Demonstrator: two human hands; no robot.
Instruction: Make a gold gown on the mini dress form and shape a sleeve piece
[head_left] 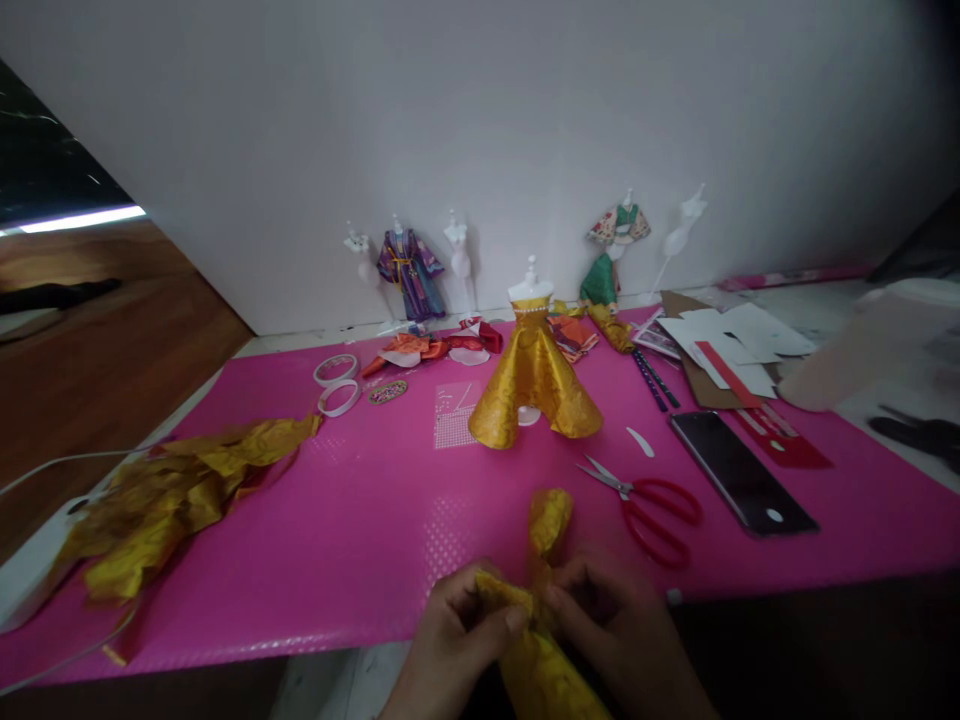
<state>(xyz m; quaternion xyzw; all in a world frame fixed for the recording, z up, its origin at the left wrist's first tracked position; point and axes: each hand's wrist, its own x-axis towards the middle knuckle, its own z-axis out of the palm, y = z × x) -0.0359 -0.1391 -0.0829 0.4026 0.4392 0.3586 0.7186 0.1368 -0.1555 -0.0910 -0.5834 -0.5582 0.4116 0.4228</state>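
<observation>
Both of my hands pinch one piece of gold fabric (550, 525) at the front edge of the pink work surface. My left hand (461, 635) is closed on a fold, thumb on top. On the other side my right hand (611, 625) grips the gathered middle, its fingertips slightly blurred. The fabric's lower end hangs toward me. Beyond my hands stands a small mannequin (529, 288) in a gold strapless dress (534, 375) with a beaded waistband and a split skirt front. Red-handled scissors (637, 500) lie to the right, blades apart.
Crumpled gold fabric (187, 490) and a white power strip (30, 570) with cords lie left. Tape rolls (340, 397) and a pearl sticker sheet (455, 425) sit mid-table. A phone (739, 470), paper pieces (739, 335) and a plastic container (877, 340) are right. Dressed mannequins (410, 265) line the wall.
</observation>
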